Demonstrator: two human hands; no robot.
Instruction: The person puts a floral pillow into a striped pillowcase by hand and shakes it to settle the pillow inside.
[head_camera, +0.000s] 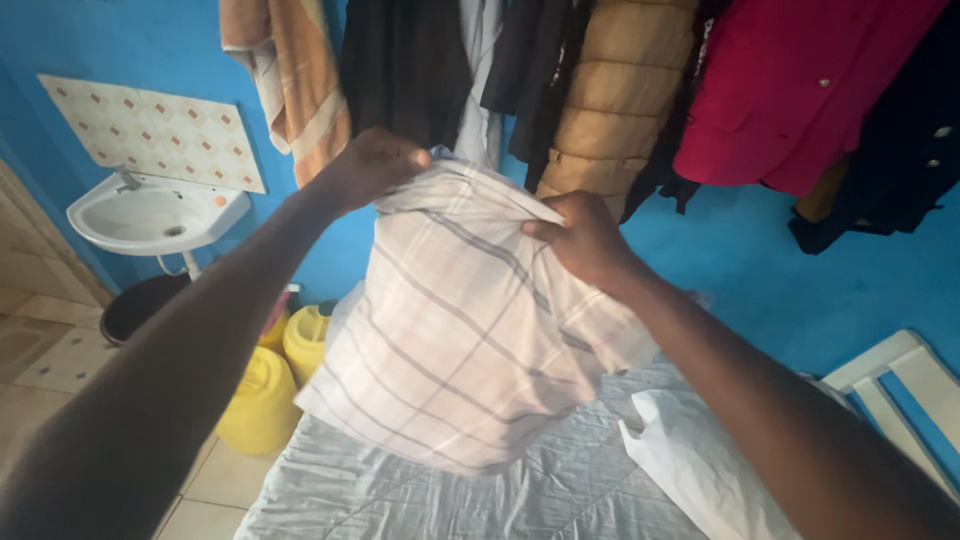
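You have the plaid cloth (470, 320) lifted in front of you, over the grey bed sheet (420, 490). Your left hand (372, 165) is closed on its top edge at one corner, and your right hand (585, 238) pinches the top edge a little lower, fingers clenched into the fabric. The cloth hangs bunched and creased, its lower edge just above the sheet, so it looks held up but not yet spread flat or folded. A white cloth (700, 460) lies on the bed beside it, untouched.
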